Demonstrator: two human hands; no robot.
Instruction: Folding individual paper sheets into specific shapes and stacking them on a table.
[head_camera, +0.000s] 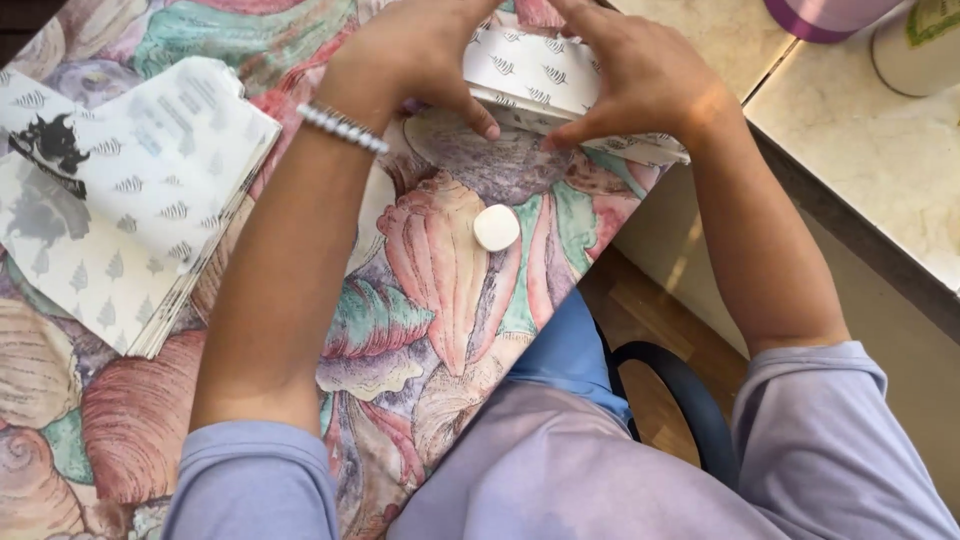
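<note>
1. one broad cloth with a shell pattern (440, 300) covered the work surface, and its near edge hung off above the person's lap; everything else lay on it or beside it.
2. a pale stone counter (880, 150) stood to the right across a dark gap, so room on that side was narrow, and two round containers sat at its far corner (only partly in view).
3. a thick stack of printed paper sheets (130, 200) lay at the left, well apart from the hands, its edges fanned toward the middle.
4. the folded printed sheet (545, 75) lay at the far edge of the cloth, near the cloth's right corner. judging by the hands, the step was pressing a fold flat; a next move would call for keeping the edges lined up, since the sheet sat close to the drop.
5. the left hand (410, 50), a bead bracelet at its wrist, rested on the sheet with fingers spread flat, thumb pressed on the near edge.
6. the right hand (640, 70) pressed likewise, gripping nothing.
7. a small white rounded block (496, 227) sat alone on open cloth, just toward the person from both thumbs.
</note>
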